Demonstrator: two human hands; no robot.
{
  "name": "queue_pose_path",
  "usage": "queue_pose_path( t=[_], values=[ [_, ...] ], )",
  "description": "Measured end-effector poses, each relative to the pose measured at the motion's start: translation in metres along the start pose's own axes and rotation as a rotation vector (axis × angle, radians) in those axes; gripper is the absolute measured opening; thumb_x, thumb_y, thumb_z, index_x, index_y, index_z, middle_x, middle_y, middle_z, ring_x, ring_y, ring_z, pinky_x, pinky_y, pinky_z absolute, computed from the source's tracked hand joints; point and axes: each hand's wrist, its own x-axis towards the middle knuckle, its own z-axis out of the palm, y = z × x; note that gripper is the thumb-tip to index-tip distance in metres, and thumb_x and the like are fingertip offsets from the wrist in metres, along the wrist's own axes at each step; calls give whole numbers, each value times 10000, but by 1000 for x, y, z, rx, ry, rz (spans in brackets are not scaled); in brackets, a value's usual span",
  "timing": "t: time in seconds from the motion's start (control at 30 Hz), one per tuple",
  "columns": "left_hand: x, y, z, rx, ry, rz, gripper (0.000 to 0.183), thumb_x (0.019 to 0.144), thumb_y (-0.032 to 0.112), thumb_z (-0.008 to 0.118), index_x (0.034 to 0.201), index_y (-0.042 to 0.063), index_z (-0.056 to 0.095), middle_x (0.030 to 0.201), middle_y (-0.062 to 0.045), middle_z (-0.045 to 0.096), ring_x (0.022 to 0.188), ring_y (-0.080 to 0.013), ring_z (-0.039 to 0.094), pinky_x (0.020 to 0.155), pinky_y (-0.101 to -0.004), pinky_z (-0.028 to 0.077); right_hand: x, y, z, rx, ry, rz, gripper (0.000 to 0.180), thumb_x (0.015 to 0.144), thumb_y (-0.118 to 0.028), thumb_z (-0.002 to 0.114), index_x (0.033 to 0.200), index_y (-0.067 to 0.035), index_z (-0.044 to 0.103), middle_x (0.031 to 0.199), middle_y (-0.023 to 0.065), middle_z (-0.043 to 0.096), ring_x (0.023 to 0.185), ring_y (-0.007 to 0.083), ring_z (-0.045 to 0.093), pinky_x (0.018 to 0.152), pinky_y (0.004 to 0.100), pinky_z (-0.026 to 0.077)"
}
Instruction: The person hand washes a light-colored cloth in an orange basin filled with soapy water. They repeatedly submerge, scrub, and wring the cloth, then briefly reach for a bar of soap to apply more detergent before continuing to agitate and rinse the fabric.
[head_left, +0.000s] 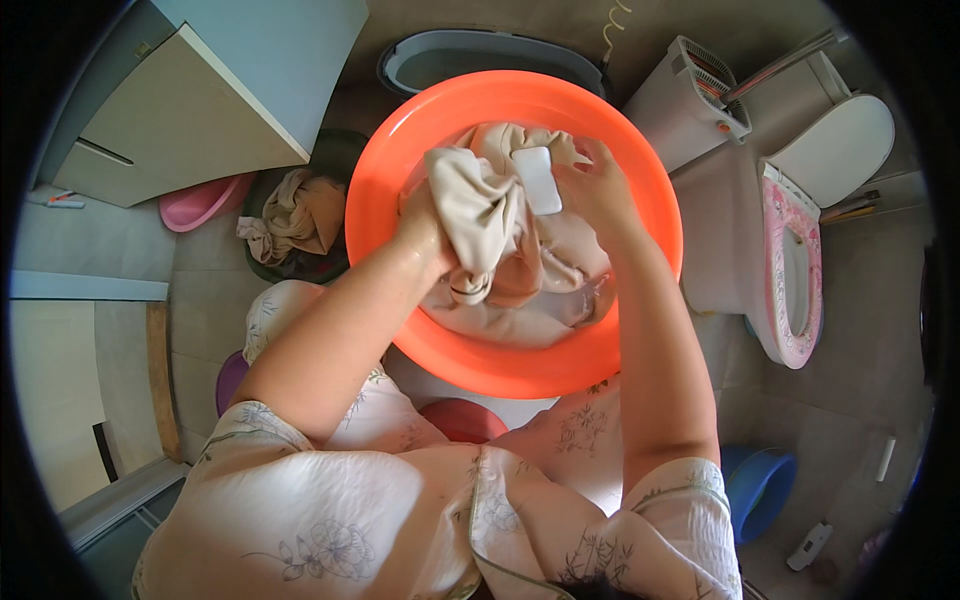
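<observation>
A large orange plastic basin (517, 375) stands before me with water and a wet beige garment (480, 210) in it. My left hand (426, 234) grips a bunched part of the cloth above the water, its fingers mostly hidden under the folds. A white rectangular bar, like soap, (537, 180) rests against the raised cloth. At the bar's right edge is my right hand (596, 184), its fingers bent near a corner of the cloth; whether it holds the bar or the cloth is unclear.
Behind the basin lies a grey oval tub (487, 56). A dark green basin (259, 259) with beige clothes (300, 214) and a pink basin (196, 206) are at the left. A toilet (724, 247) and a grey mop bucket (667, 105) stand right; a blue basin (765, 495) is lower right.
</observation>
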Motion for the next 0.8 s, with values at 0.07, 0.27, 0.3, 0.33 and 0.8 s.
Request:
queue_pose_path(
  t=[0.07,0.27,0.3,0.33,0.8],
  values=[
    [-2,8,-2,-114,165,34,246,927,250,454,1039,47,535,1002,-102,589,898,-157,591,736,-293,501,-26,-28,-18,154,-56,134,527,785,-124,627,1282,-73,458,1287,130,490,1134,213,518,894,320,437],
    [-26,27,36,79,-146,44,340,870,106,477,1201,33,445,1089,-84,551,969,-162,571,853,-294,471,-52,-17,-13,417,-354,-279,619,692,2,684,1268,-45,462,1283,72,485,1162,179,482,945,298,397],
    [-29,27,38,4,-199,33,344,869,105,495,1202,32,445,1095,-88,546,965,-165,570,843,-297,475,-55,-16,-8,373,-461,-277,609,684,-8,708,1248,-48,483,1246,64,513,1136,174,496,940,292,398],
    [-31,27,42,-70,-252,23,349,867,104,513,1202,32,444,1100,-91,541,961,-168,570,834,-300,480,-59,-18,-4,325,-565,-279,599,676,-18,731,1228,-50,504,1209,57,541,1110,170,510,934,285,400],
    [-19,10,37,-395,-23,-23,459,933,423,414,1304,159,363,1299,-82,442,1162,-255,490,947,-371,431,-70,-17,-7,321,187,-538,434,686,60,527,1110,-27,492,945,135,619,811,268,630,685,355,521]
  ],
)
